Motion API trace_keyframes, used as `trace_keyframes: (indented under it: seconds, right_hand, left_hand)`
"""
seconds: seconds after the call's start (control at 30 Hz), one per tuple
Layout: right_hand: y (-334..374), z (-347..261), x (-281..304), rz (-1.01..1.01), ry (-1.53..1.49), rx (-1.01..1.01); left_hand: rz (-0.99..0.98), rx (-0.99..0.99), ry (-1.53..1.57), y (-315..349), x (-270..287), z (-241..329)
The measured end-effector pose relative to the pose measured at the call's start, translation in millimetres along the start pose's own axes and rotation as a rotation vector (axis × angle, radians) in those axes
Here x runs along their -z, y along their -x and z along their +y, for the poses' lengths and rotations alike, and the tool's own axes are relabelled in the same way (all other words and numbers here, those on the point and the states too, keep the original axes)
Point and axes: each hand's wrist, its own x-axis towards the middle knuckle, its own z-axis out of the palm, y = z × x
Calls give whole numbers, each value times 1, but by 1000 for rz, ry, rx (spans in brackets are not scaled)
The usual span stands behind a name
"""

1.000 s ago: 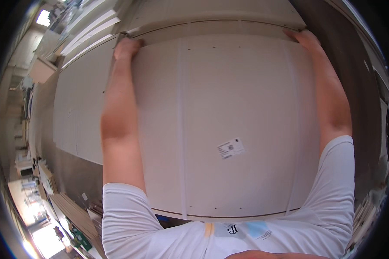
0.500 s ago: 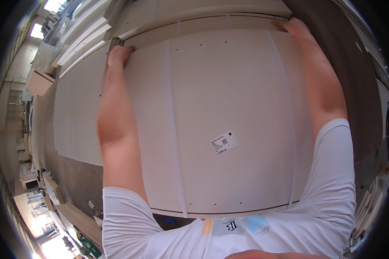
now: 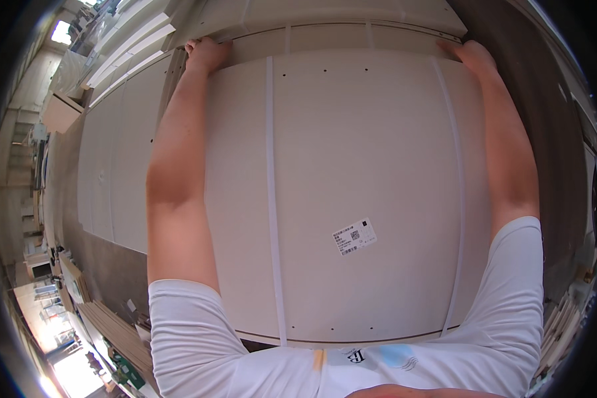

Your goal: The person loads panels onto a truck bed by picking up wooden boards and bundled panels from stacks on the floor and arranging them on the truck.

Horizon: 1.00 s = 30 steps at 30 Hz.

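A large flat beige panel stack (image 3: 371, 152) lies lengthwise in front of my chest, its near edge close to my shirt. Two pale straps run along it, and a white printed label (image 3: 354, 237) sits on its top face. With both arms stretched out, my left hand (image 3: 207, 54) is bent around the far left corner, its thumb side turned inward. At the far right corner my right hand (image 3: 476, 58) is closed over the edge, fingers pointing inward. The undersides of both hands are hidden.
Just beyond lies another strapped beige panel stack (image 3: 325, 13). More pale panels (image 3: 123, 159) stand lower on the left, with white strips (image 3: 136, 50) above them. A brown surface (image 3: 550, 146) runs along the right. Long boards (image 3: 113, 328) lie at the lower left.
My left hand has moved farther away along the stack's left side to its far corner. My right hand stays at the far right corner. The whole view has shifted slightly.
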Motion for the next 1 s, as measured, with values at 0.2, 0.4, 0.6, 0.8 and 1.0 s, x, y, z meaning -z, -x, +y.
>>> trace_keyframes:
  seconds: [0.2, 0.4, 0.6, 0.8, 1.0]
  right_hand:
    - [-3, 0, 4, 17, -86, 9]
    - [8, 9, 3, -14, -19, -5]
    - [-1, -1, -2, 3, -10, 7]
    - [-15, 29, -10, 101, -245, 60]
    - [-7, 17, -9, -4, -212, -1]
  left_hand:
    - [-51, 12, 116, -2, 4, -12]
    - [-197, 97, 106, 20, 11, 7]
    - [-152, 124, 65, -4, -6, -35]
    - [-270, 103, -38, 13, -13, -7]
    - [-232, 182, 15, 38, 17, -6]
